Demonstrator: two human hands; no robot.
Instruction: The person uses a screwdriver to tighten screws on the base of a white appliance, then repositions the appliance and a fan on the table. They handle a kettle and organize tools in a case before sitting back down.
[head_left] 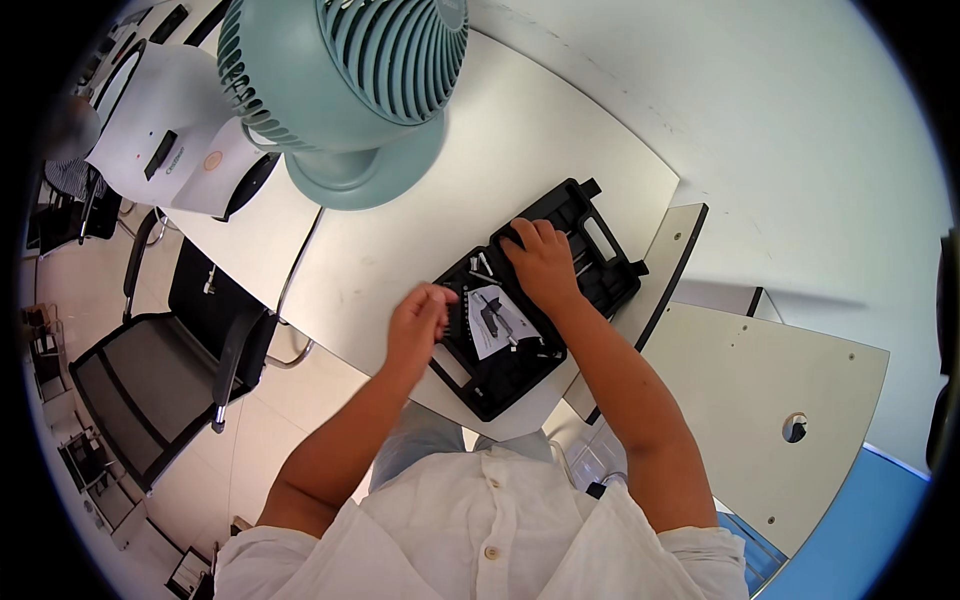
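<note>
White table (420, 215): curved front edge, occupies the centre of the view. Person seated at it, forearms entering from the lower edge.

Teal desk fan (345, 85): stands on the far part of the table, round base planted flat, grille facing roughly toward the wearer.

White appliance (175, 130): left of the fan, touching or just beside its base.

Black mesh chair (160, 375): on the floor to the left, well apart from the hands.

Black tool case (540, 295): open, lying flat at the near right edge of the table, one corner overhanging slightly. Moulded recesses hold small metal bits. A white leaflet (497, 320) lies across its middle.

Right hand (543, 262): palm down inside the far half of the case, fingers spread and pressing on the moulded insert. No item seen clasped in it.

Left hand (418, 322): at the near left edge of the case, fingers curled together. It appears to pinch a small dark part at the case rim, though the object is too small to identify with confidence.
</note>
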